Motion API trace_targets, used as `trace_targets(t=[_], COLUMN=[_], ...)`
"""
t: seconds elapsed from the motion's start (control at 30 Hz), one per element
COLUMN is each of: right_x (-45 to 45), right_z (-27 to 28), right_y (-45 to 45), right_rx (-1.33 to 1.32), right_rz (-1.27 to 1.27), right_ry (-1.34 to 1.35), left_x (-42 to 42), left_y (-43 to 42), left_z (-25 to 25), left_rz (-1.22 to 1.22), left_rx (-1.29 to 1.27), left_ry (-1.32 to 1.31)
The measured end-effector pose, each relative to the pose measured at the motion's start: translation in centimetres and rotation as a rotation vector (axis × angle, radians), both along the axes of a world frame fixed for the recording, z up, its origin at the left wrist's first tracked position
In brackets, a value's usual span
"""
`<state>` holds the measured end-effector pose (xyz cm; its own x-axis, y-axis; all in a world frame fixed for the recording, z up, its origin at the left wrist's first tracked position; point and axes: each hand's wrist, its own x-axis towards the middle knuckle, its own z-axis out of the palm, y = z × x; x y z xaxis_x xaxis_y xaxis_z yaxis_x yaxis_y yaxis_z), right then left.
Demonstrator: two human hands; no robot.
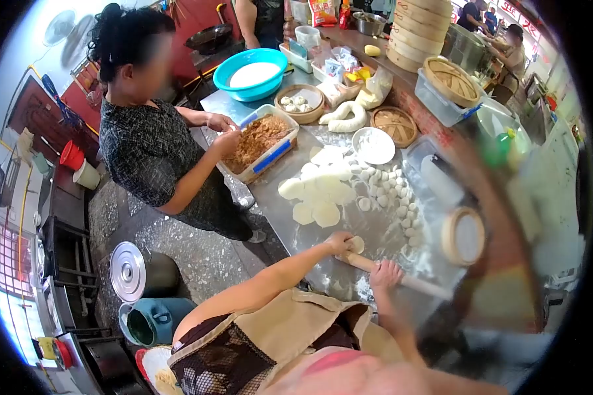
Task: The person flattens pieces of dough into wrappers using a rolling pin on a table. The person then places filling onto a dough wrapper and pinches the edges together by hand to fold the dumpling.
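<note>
My left hand (339, 243) is closed on the edge of a small round dough wrapper (356, 245) on the floured metal table. My right hand (386, 275) grips a wooden rolling pin (425, 288), whose left end reaches the wrapper. Beyond my hands lie overlapping flattened wrappers (324, 192). To their right are scattered many small dough pieces (383, 191), dusted with flour. A thick rope of dough (346, 118) rests farther back, near a white bowl (374, 146) of flour.
Across the table's left side, a co-worker (151, 131) has both hands by a tub of brown filling (295, 137). A blue basin (225, 69) and a steamer with buns (319, 99) stand behind. Stacked bamboo steamers (418, 33) rise at the back; a round wooden-rimmed sieve (447, 237) lies right.
</note>
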<state>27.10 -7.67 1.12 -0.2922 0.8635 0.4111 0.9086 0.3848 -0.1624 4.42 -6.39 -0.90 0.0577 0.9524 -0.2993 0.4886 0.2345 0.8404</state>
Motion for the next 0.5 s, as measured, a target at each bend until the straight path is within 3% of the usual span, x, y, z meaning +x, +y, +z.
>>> trace_targets(t=[0.33, 0.43, 0.5], right_x=[0.1, 0.2, 0.1], right_z=[-0.4, -1.0, -1.0], right_y=[-0.2, -0.1, 0.3], right_rx=[-0.109, -0.105, -0.01], right_rz=[-0.068, -0.053, -0.045], right_ry=[-0.052, 0.006, 0.014], left_x=[-0.1, 0.3, 0.2], left_y=[0.4, -0.7, 0.0], left_z=[-0.4, 0.2, 0.3], left_rz=[-0.073, 0.047, 0.041], left_rx=[-0.054, -0.123, 0.015], left_ry=[0.002, -0.013, 0.064])
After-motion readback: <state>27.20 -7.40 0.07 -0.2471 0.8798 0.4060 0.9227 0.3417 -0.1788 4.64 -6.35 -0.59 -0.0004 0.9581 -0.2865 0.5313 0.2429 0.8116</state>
